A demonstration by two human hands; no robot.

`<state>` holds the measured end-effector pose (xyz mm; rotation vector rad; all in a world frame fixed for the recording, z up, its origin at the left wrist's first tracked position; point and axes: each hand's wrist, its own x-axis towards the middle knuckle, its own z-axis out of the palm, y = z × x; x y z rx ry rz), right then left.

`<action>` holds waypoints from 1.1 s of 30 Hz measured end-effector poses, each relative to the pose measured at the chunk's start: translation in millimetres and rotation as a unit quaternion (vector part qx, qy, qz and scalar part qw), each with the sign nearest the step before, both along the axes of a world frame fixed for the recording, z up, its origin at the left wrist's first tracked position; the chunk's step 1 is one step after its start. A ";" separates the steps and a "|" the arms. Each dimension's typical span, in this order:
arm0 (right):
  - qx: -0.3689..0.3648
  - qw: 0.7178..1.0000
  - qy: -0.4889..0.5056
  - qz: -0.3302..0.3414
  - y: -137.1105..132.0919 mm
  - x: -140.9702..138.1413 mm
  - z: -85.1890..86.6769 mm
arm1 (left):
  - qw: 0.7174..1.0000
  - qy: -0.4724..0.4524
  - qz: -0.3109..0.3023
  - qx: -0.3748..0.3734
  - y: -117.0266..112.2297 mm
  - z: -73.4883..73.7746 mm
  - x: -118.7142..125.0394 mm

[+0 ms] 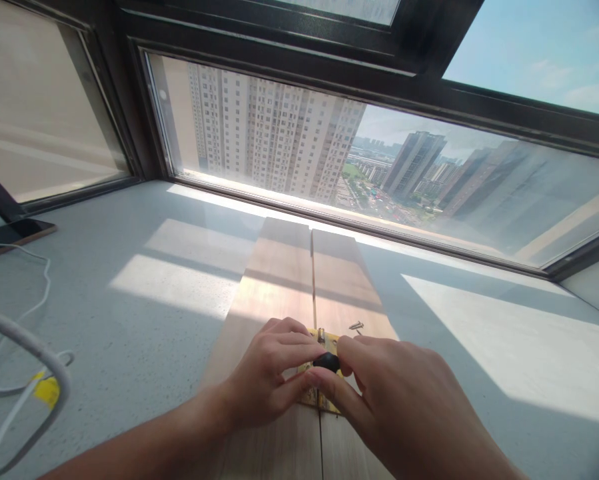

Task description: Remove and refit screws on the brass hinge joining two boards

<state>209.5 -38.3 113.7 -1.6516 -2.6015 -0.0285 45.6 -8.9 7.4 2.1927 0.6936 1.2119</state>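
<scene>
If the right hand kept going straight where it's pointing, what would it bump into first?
Probably the left hand, just ahead of the right hand and the handle it grips; whether the hands already touch is hard to tell.

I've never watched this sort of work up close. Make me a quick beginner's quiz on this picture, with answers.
1. What lies across the two boards? A) spoon B) gold-coloured hinge C) ruler
2. True or false: the loose screws lie on the pale surface left of the boards.
3. Fill in: the right hand holds a rounded handle coloured ____.

Key: 1. B. 2. False; they lie on the right-hand board. 3. Black.
</scene>
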 end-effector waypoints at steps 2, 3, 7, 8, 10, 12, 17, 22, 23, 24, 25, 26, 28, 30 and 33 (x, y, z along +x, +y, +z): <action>0.013 1.000 -0.007 -0.019 0.2 -3.7 -3.6 | 1.000 0.000 0.024 0.002 -1.4 -0.5 -0.3; 0.019 0.999 -0.009 -0.024 0.9 -5.4 -5.5 | 1.000 -0.003 0.029 -0.002 -1.3 -0.4 -1.0; 0.036 0.999 -0.012 0.007 7.2 -7.2 -9.6 | 0.998 -0.017 -0.035 -0.043 6.0 8.5 -6.2; 0.031 0.999 -0.007 0.016 9.0 -6.0 -9.1 | 0.996 -0.009 -0.071 -0.046 9.7 13.4 -7.6; 0.009 1.000 0.010 0.025 12.2 -2.5 -6.4 | 0.988 0.035 -0.135 -0.060 18.8 24.7 -9.9; -0.012 0.999 0.024 0.025 14.7 1.3 -2.6 | 0.978 0.078 -0.178 -0.076 28.3 34.1 -10.7; -0.078 0.994 0.059 0.042 17.2 3.5 2.1 | 0.983 0.046 -0.161 -0.075 36.6 32.9 -8.0; -0.073 0.995 0.057 0.038 16.0 1.4 1.5 | 0.995 0.023 -0.071 -0.072 26.0 20.0 -4.2; -0.059 0.997 0.052 0.027 15.5 1.4 1.3 | 0.995 0.023 -0.068 -0.072 24.3 18.9 -3.3; -0.039 0.998 0.045 0.010 14.8 1.3 0.9 | 0.995 0.023 -0.065 -0.069 23.1 18.3 -2.4; -0.022 0.999 0.036 -0.009 14.0 1.1 0.2 | 0.996 0.023 -0.058 -0.066 22.3 17.9 -1.5; -0.012 0.999 0.028 -0.024 13.0 0.8 -0.7 | 0.996 0.022 -0.048 -0.065 21.7 17.8 -0.9; -0.012 0.999 0.016 -0.037 10.7 -0.4 -3.2 | 0.997 0.023 -0.028 -0.071 21.1 18.6 -0.7; -0.027 0.999 0.012 -0.026 8.2 -1.8 -6.1 | 0.995 0.037 -0.038 -0.080 21.3 21.3 -2.0; -0.044 0.999 0.011 0.001 5.0 -2.5 -9.5 | 0.984 0.060 -0.141 -0.088 23.7 28.8 -5.7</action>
